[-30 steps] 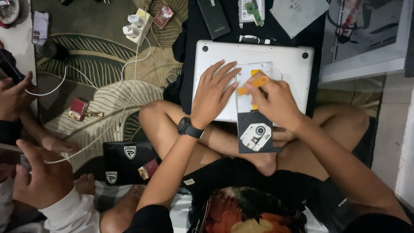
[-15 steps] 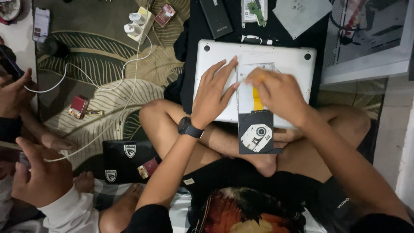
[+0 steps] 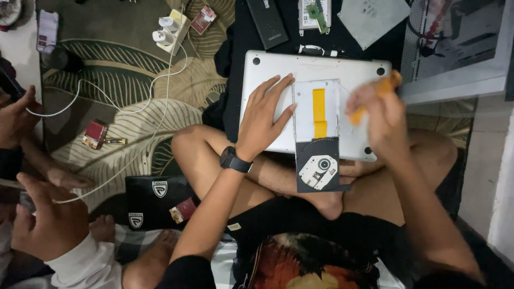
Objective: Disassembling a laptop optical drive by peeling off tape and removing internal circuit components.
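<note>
Laptop (image 3: 278, 80) — left hand (image 3: 262, 120) flat beside drive tray (image 3: 317, 115); right hand (image 3: 377, 115) grips orange tool (image 3: 375, 99).

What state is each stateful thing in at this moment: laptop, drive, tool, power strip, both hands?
Laptop: shut, upside down, resting on the crossed legs.
Optical drive: lying on the laptop, its dark end overhanging the near edge.
Orange tool: lifted off the drive, blurred.
Power strip: white plugs in it, cables attached.
Left hand: flat on the laptop, fingers spread.
Right hand: closed around the orange tool.
</note>
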